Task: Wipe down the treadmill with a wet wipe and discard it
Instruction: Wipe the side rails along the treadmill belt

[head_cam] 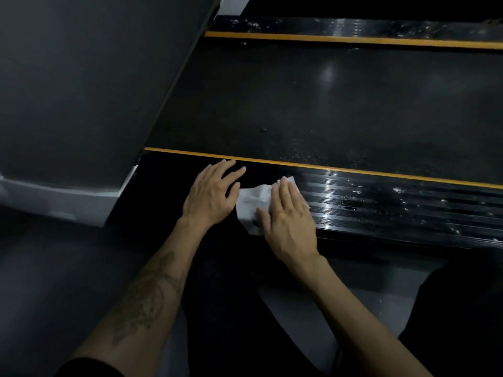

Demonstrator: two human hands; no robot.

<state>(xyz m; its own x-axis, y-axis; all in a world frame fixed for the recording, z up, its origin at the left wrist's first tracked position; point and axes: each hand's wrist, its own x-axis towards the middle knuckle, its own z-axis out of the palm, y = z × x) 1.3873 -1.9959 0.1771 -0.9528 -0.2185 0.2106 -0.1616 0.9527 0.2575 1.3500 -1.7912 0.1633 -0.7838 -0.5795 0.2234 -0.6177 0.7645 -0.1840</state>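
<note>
A white wet wipe lies flat on the near black ribbed side rail of the treadmill. My right hand presses down on the wipe with straight fingers and covers its right part. My left hand rests flat on the rail just left of the wipe, fingers spread, its thumb at the wipe's edge. Beyond a yellow stripe runs the dark treadmill belt. The rail to the right of my hands shines wet.
A grey motor cover with a light grey lower edge rises at the left. A far side rail with its own yellow stripe runs along the top. My dark-clad knees and grey floor fill the bottom.
</note>
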